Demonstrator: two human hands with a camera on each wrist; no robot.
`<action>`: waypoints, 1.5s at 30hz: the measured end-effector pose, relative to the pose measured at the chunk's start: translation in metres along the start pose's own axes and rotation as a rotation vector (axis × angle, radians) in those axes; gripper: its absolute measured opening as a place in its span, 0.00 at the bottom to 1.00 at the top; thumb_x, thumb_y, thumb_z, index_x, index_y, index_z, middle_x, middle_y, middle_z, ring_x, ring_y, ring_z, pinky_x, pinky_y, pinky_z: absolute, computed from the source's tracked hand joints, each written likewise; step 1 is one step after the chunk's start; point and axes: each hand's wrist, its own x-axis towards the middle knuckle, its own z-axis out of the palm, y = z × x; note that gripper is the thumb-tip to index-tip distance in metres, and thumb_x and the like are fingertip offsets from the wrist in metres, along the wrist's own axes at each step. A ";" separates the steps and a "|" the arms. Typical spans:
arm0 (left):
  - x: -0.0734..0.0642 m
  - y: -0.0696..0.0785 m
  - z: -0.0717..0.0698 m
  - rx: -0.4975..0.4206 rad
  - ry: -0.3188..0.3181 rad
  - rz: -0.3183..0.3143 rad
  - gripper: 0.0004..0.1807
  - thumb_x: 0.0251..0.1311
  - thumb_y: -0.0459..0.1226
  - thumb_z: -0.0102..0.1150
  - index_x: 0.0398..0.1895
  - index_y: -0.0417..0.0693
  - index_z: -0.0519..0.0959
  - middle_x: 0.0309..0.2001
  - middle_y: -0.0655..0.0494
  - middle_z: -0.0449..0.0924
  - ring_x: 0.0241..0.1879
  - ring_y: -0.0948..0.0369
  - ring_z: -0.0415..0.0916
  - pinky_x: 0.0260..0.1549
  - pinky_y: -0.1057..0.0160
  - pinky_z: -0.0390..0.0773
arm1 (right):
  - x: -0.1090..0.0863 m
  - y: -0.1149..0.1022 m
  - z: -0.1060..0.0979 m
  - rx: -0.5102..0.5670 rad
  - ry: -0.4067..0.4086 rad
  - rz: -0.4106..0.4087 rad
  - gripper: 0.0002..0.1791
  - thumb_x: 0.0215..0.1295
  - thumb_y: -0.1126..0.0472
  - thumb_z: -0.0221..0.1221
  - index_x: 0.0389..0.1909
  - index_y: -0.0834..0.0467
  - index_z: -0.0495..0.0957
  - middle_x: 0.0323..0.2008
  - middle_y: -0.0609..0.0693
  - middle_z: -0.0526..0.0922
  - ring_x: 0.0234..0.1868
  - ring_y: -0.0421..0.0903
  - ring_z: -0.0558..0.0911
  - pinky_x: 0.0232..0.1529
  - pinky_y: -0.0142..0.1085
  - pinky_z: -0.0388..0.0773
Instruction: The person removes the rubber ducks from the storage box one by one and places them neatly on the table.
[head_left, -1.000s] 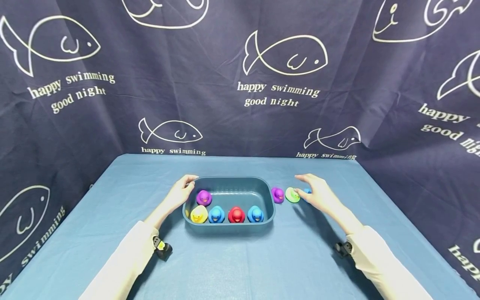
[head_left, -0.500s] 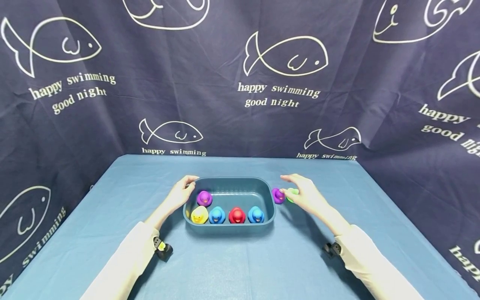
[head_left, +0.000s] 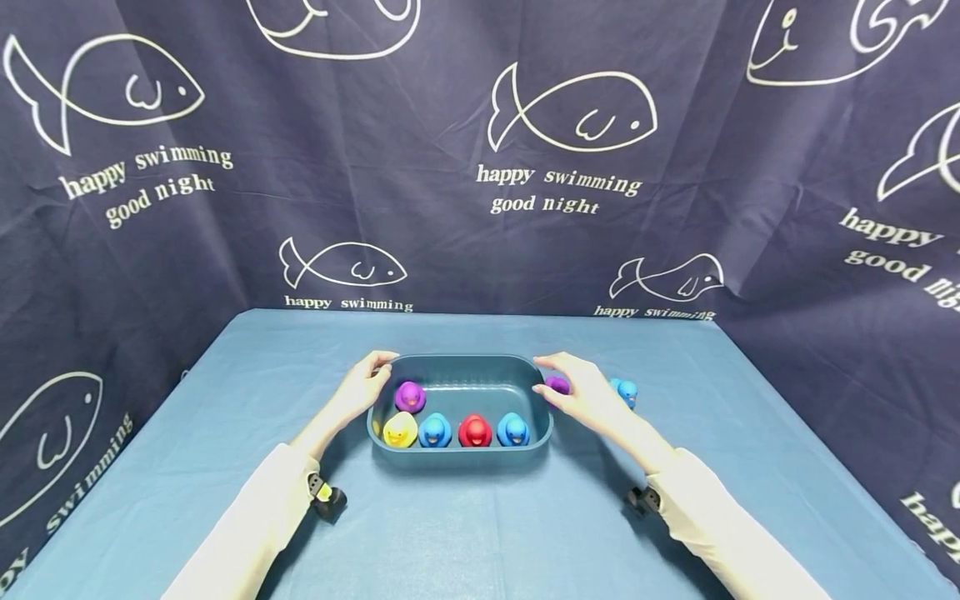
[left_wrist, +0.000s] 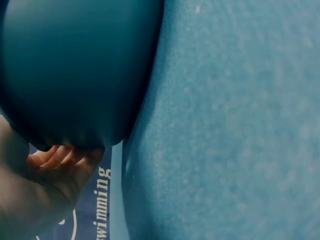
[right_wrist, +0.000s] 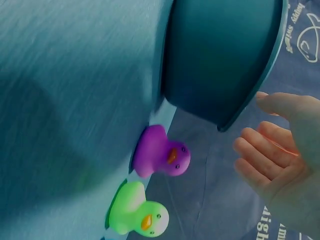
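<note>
A dark teal plastic tub [head_left: 459, 459] sits on the cloth-covered table. My left hand [head_left: 360, 388] grips the tub's left end, its fingers behind the far corner in the left wrist view. Inside are a purple rubber duck [head_left: 410, 397], a yellow one [head_left: 401, 430], a red one [head_left: 476, 431] and two blue ducks [head_left: 435, 431]. My right hand [head_left: 585, 390] is at the tub's right rim, thumb and fingers spread apart with nothing held. Below it in the right wrist view stand a purple duck [right_wrist: 157, 154] and a light green duck [right_wrist: 139, 210].
Another blue duck [head_left: 626, 392] stands on the table right of my right hand. Blue cloth [head_left: 450, 533] covers the tabletop. A dark curtain [head_left: 442, 183] printed with fish encloses the back and sides.
My right hand has moved left, past the blue and green ducks, to the tub's right rim. The left hand and the tub have stayed in place.
</note>
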 end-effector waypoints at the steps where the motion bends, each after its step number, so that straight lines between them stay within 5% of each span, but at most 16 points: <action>1: 0.000 0.000 0.000 0.000 0.000 0.000 0.17 0.66 0.31 0.44 0.56 0.37 0.71 0.55 0.37 0.74 0.50 0.48 0.73 0.44 0.60 0.72 | 0.001 -0.001 0.001 0.005 -0.004 -0.005 0.21 0.53 0.62 0.67 0.48 0.64 0.79 0.44 0.56 0.83 0.48 0.52 0.81 0.51 0.46 0.76; 9: -0.001 0.003 -0.001 -0.010 0.000 0.016 0.17 0.66 0.31 0.43 0.56 0.36 0.71 0.55 0.36 0.73 0.53 0.46 0.72 0.52 0.51 0.70 | 0.003 -0.010 0.009 -0.016 -0.045 0.062 0.22 0.54 0.58 0.67 0.50 0.59 0.79 0.47 0.51 0.82 0.51 0.50 0.80 0.45 0.47 0.79; 23: -0.001 0.003 0.000 -0.015 0.004 0.014 0.17 0.66 0.30 0.43 0.56 0.36 0.71 0.55 0.37 0.73 0.53 0.46 0.72 0.54 0.50 0.69 | 0.015 -0.027 0.024 0.049 -0.088 -0.020 0.21 0.54 0.59 0.66 0.50 0.60 0.79 0.46 0.54 0.82 0.50 0.51 0.79 0.53 0.45 0.74; 40: -0.001 0.002 -0.001 0.000 0.004 0.010 0.17 0.67 0.33 0.43 0.56 0.37 0.71 0.54 0.38 0.74 0.47 0.49 0.74 0.41 0.62 0.72 | 0.028 -0.050 0.044 0.047 -0.150 -0.099 0.21 0.56 0.58 0.65 0.50 0.61 0.79 0.47 0.53 0.82 0.51 0.47 0.79 0.54 0.41 0.75; 45: -0.001 0.001 0.000 -0.003 0.000 0.017 0.17 0.67 0.32 0.43 0.56 0.37 0.71 0.54 0.38 0.74 0.50 0.48 0.74 0.46 0.59 0.71 | 0.032 -0.056 0.052 0.062 -0.188 -0.107 0.21 0.58 0.56 0.63 0.51 0.60 0.78 0.47 0.52 0.82 0.51 0.46 0.79 0.54 0.40 0.74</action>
